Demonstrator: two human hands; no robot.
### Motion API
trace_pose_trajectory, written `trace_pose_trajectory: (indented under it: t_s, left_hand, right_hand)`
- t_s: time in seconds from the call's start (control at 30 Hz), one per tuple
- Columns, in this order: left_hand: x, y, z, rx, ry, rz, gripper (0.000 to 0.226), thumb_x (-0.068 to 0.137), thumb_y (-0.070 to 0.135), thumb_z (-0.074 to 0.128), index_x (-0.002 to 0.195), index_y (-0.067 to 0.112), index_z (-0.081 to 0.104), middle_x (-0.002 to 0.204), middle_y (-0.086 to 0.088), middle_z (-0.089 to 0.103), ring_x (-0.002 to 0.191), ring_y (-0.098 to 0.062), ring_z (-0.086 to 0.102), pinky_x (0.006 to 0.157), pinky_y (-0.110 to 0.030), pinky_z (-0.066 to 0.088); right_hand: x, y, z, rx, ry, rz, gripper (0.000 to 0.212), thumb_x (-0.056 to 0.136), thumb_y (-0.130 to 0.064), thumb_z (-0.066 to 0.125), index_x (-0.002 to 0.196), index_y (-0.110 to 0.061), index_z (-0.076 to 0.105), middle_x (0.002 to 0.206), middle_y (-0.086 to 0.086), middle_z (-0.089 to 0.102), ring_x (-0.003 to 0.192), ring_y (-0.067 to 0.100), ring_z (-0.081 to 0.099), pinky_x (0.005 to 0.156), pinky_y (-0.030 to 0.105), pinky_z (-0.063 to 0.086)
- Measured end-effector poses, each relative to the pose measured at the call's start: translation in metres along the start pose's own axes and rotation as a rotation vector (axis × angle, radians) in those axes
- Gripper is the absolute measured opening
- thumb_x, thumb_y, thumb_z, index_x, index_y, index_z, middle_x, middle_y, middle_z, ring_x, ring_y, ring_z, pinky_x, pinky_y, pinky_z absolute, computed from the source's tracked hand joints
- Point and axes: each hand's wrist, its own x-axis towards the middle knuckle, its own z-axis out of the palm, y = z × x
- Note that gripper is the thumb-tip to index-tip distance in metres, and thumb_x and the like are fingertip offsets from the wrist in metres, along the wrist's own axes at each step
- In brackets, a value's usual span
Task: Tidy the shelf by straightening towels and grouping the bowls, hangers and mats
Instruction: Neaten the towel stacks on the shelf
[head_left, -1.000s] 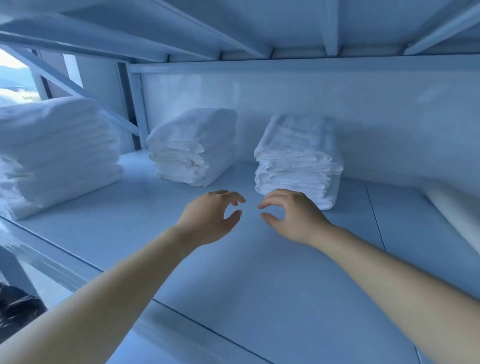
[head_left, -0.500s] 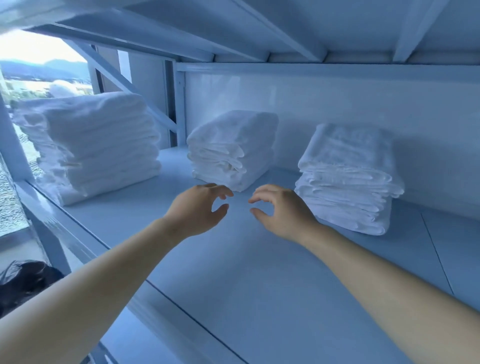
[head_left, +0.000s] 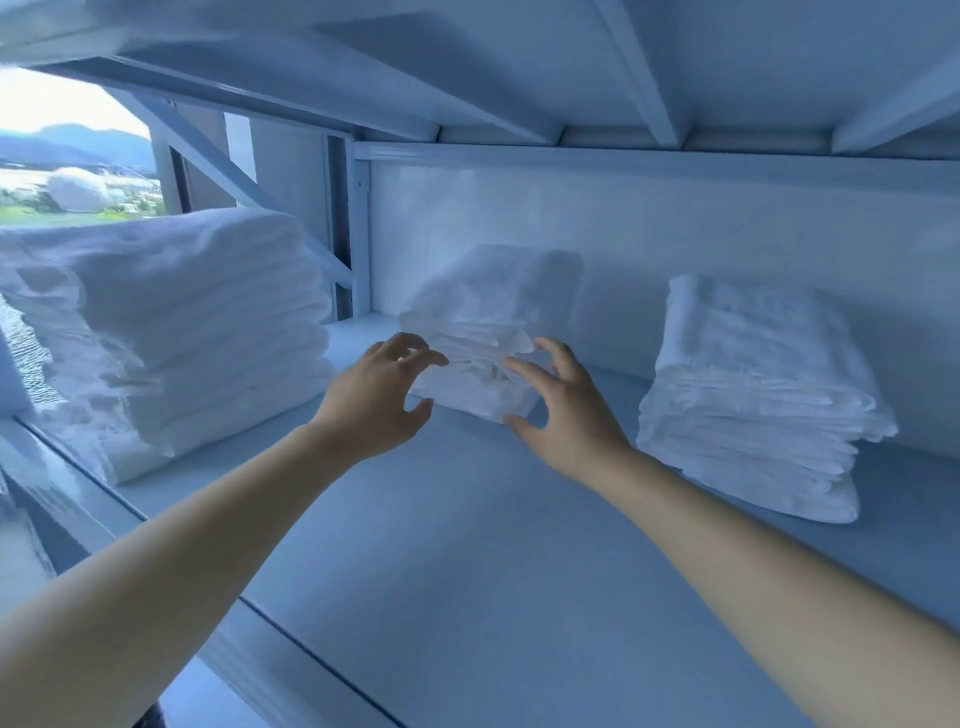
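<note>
Three stacks of folded white towels stand on a white metal shelf (head_left: 467, 545). The middle stack (head_left: 493, 306) sits skewed near the back wall. My left hand (head_left: 374, 405) hovers at its front left corner, fingers spread and loosely curved, holding nothing. My right hand (head_left: 566, 410) reaches its front right corner, fingertips at or just short of the towel edges; contact is unclear. A tall stack (head_left: 171, 332) stands at the left edge and a lower stack (head_left: 753, 395) at the right.
The shelf above (head_left: 519, 67) with its ribs hangs low over the towels. A diagonal brace (head_left: 244, 182) and upright post (head_left: 358, 228) close the back left. A window with an outdoor view (head_left: 72, 171) lies beyond the left stack. The shelf's front lip (head_left: 291, 639) runs diagonally below my arms.
Both hands have moved forward from the bare shelf surface up to the middle towel stack and spread wider apart. The view has shifted left and closer.
</note>
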Motion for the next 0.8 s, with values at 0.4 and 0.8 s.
trace_pose_trajectory:
  t_s: [0.4,0.8]
  left_hand:
    - [0.059,-0.04,0.052,0.137,0.002,0.214,0.112,0.063,0.022,0.078,0.147,0.037,0.005,0.154,-0.012,0.009,0.14,-0.036,0.014,0.073,-0.035,0.051]
    - [0.081,-0.061,0.105,0.228,0.269,0.323,0.127,0.038,0.015,0.08,0.145,0.031,0.013,0.147,-0.016,0.024,0.128,-0.045,0.034,0.077,-0.044,0.048]
  right_hand:
    - [0.032,0.021,0.045,-0.106,0.022,0.155,0.105,0.077,-0.022,0.073,0.146,-0.041,-0.004,0.152,-0.007,-0.024,0.138,0.026,0.024,0.094,0.034,0.046]
    - [0.042,0.034,0.067,-0.194,0.122,0.102,0.11,0.074,-0.014,0.074,0.139,-0.045,-0.008,0.149,-0.008,-0.023,0.126,0.03,0.039,0.077,0.036,0.052]
